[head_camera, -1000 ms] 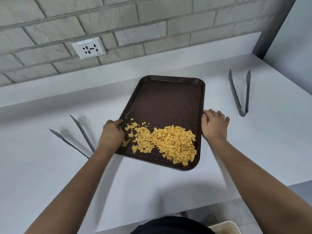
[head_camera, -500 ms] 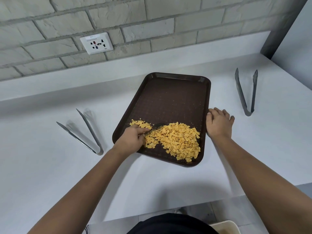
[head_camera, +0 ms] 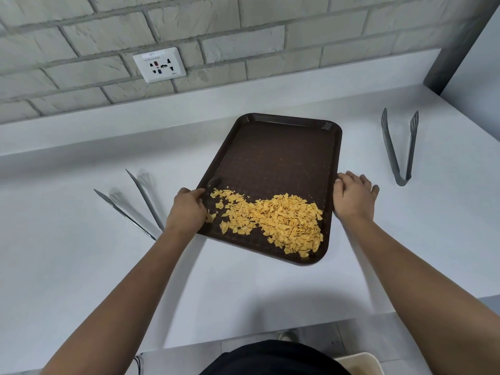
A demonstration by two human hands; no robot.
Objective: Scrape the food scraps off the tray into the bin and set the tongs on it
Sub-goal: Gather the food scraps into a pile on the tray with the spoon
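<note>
Counter (head_camera: 270, 288): tray (head_camera: 278, 158) btwn hands.

Dark brown tray (head_camera: 281, 158), fine dotted texture; yellow-orange scraps (head_camera: 281, 220); grey tongs (head_camera: 400, 147) right; white counter (head_camera: 270, 288); pale grey brick wall (head_camera: 243, 36).

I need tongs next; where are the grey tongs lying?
In the head view, the grey tongs lie on the counter, right of the tray, beyond the right hand.

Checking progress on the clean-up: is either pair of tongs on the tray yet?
No. Both tongs lie on the counter, one on each side of the tray.
</note>
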